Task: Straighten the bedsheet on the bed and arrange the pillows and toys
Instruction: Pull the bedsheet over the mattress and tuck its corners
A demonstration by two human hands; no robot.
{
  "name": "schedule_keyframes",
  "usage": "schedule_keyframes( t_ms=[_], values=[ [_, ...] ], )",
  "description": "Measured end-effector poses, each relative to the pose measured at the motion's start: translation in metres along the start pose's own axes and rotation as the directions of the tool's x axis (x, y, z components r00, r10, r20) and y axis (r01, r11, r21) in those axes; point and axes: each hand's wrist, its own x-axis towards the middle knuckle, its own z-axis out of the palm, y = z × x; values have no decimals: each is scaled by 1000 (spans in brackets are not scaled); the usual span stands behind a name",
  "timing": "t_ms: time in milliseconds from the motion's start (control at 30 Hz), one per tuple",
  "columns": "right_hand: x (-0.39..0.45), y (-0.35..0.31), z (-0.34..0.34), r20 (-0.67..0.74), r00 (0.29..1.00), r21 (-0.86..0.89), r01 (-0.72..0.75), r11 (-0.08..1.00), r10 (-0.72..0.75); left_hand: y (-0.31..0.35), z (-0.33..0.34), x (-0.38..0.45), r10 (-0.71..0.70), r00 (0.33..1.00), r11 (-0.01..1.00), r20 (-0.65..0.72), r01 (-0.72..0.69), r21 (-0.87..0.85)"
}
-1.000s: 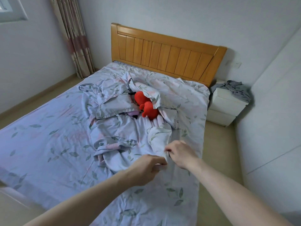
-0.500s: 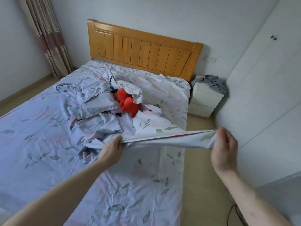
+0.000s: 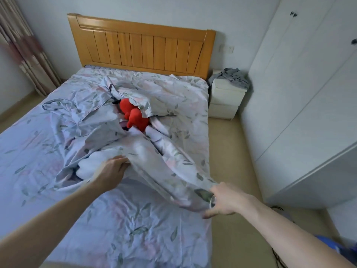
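A pale lilac bedsheet (image 3: 67, 144) with a leaf print covers the bed, and a loose layer of it lies rumpled across the middle. My left hand (image 3: 113, 168) grips a fold of that loose cloth near the bed's centre. My right hand (image 3: 225, 200) holds its corner at the bed's right edge, low over the mattress. A red plush toy (image 3: 135, 117) lies half buried under folds near the head end. A white cushion-like thing (image 3: 90, 165) shows under the cloth beside my left hand.
A wooden headboard (image 3: 143, 47) stands against the far wall. A white nightstand (image 3: 225, 99) with grey clothes on it sits right of the bed. A white wardrobe (image 3: 301, 93) lines the right side, leaving a narrow floor strip. Curtains (image 3: 23, 47) hang at the far left.
The sheet edge stretched taut between my hands half a second ago has dropped. My right hand came down and inward to the bed's edge; my left hand slid slightly toward the head end.
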Motion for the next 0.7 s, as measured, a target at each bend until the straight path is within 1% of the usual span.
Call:
schedule_keyframes(
  t_ms=[33, 67, 100, 133, 200, 267, 333, 367, 400, 433, 500, 533, 567, 600, 633, 667, 700],
  values=[
    [0, 3, -3, -15, 1000, 0, -3, 1000, 3, -6, 5, -1, -43, 999, 999, -16, 43, 3],
    [-2, 3, -8, -43, 999, 35, 1, 999, 1, -13, 7, -4, -129, 992, 992, -12, 129, -3],
    [-6, 2, -17, -82, 997, 86, 15, 996, -8, -16, 7, -9, -223, 975, 975, 10, 223, 0],
    [-10, 1, -27, -123, 992, 126, 33, 991, -17, -17, 9, -14, -285, 958, 958, 34, 285, 21],
    [-28, 2, -47, -183, 982, 132, 76, 988, -51, -14, 14, -24, -285, 957, 958, 59, 284, 37],
    [-50, 17, -61, -208, 978, 150, 63, 987, -31, -2, 11, -28, -239, 970, 971, 42, 239, -6],
    [-72, 47, -66, -157, 986, 247, -9, 969, 49, 8, 0, -28, -193, 981, 980, 19, 194, -55],
    [-77, 64, -66, -114, 987, 263, -82, 961, 116, 14, -8, -27, -172, 985, 983, 6, 172, -70],
    [-77, 77, -62, -65, 981, 236, -162, 958, 182, 20, -15, -28, -147, 989, 986, 6, 147, -75],
    [-73, 87, -54, -17, 972, 171, -228, 959, 234, 25, -20, -28, -123, 992, 989, 20, 124, -78],
    [-49, 92, -28, 40, 949, -35, -311, 950, 312, 35, -29, -30, -75, 995, 994, 58, 79, -75],
    [-36, 87, -11, 63, 941, -124, -322, 939, 331, 40, -32, -29, -54, 997, 995, 59, 59, -83],
    [-22, 81, 6, 80, 945, -172, -301, 938, 318, 47, -35, -26, -33, 998, 994, 50, 38, -103],
    [-8, 68, 20, 89, 961, -158, -247, 956, 263, 53, -37, -25, -19, 999, 992, 45, 25, -121],
    [6, 51, 31, 92, 977, -92, -182, 979, 190, 61, -36, -24, -4, 998, 991, 56, 12, -134],
    [18, 28, 36, 60, 996, 1, -72, 997, 72, 66, -35, -24, -6, 996, 991, 86, 18, -136],
    [29, 2, 40, -3, 999, 78, 51, 996, -51, 71, -31, -25, -8, 992, 992, 128, 23, -123]
  ],
)
